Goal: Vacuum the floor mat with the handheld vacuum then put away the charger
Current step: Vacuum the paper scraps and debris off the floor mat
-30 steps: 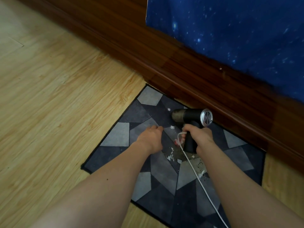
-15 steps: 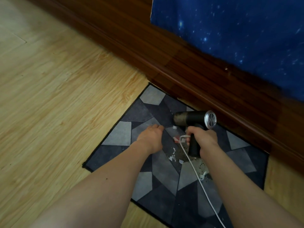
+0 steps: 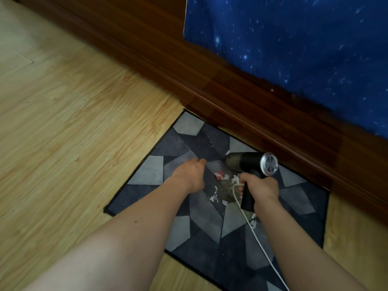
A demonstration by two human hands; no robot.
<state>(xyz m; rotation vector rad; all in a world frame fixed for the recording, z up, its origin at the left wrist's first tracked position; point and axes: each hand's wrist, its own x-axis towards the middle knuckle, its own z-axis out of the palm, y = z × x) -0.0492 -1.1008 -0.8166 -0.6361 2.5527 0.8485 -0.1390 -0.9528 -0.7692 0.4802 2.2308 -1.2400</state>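
Pale wooden floor (image 3: 73,143) fills the left side, and a dark blue star-printed cloth (image 3: 294,49) hangs at the upper right above a dark brown wooden board (image 3: 231,97) that runs diagonally across the view. Against that board lies the floor mat (image 3: 151,171), patterned in grey and charcoal polygons.

Both bare forearms reach onto it. The left hand (image 3: 192,174) rests back-up on the mat with its fingers bent down and away; whether they pinch the fabric cannot be told. The right hand (image 3: 260,186) is wrapped around the black grip of the handheld vacuum (image 3: 249,162), whose barrel points left just above the mat, silver vented end toward the board. A white cable (image 3: 262,246) loops at the right hand's fingers and trails across the mat to the bottom edge. White and red scraps (image 3: 219,175) lie scattered between the two hands.
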